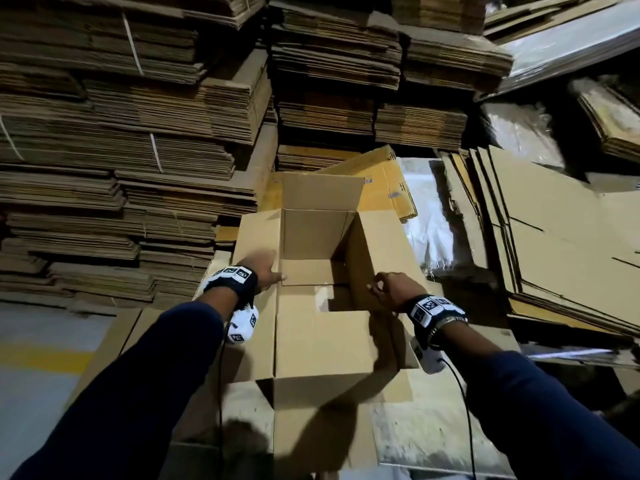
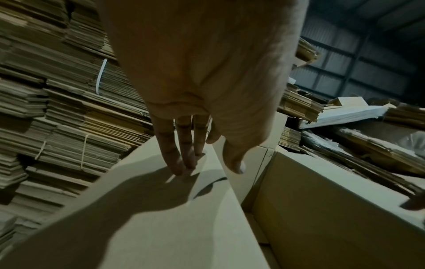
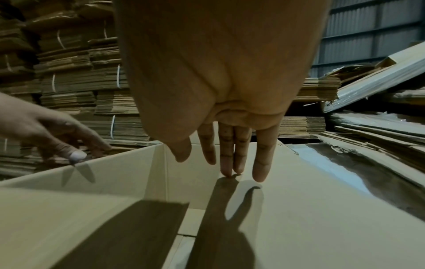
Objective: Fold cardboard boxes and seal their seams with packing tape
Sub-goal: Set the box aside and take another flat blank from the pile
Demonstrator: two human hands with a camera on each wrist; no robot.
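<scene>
The left hand [image 1: 265, 270] is laid flat on the left flap [image 1: 256, 240] of an open cardboard box [image 1: 311, 337]. In the left wrist view its fingers [image 2: 181, 151] are seen straight, the tips touching the flap, the thumb hanging over the flap's inner edge; nothing is gripped. The right hand [image 1: 389, 291] is set on the right flap [image 1: 377, 247] of the same box. From the head view its fingers appear loosely bent, but in the right wrist view the fingers [image 3: 232, 152] are seen extended, the two middle tips touching the cardboard, the others just above it; nothing is held by this hand either. A dark band with black-and-white markers and a white camera unit is worn on each wrist, and dark blue sleeves [image 1: 145, 382] cover both forearms.

The box is stood upright directly in front of the person, between the two arms, on flattened sheets of cardboard [image 1: 408, 427] spread over the floor. Its top is open: the near flap [image 1: 322, 344] is folded outward toward the person, the side flaps are spread left and right under the hands, and the far flap [image 1: 322, 192] is raised upright. Inside, the bottom flaps are seen folded in, with a gap between them.

To the right of the box, large flat sheets [image 1: 554, 237] are leaned and piled, with clear plastic wrap [image 1: 433, 223] lying among them. Behind and to the left, tall stacks of flattened boxes [image 1: 121, 133] are piled, some bundles bound with white straps [image 1: 133, 46].
</scene>
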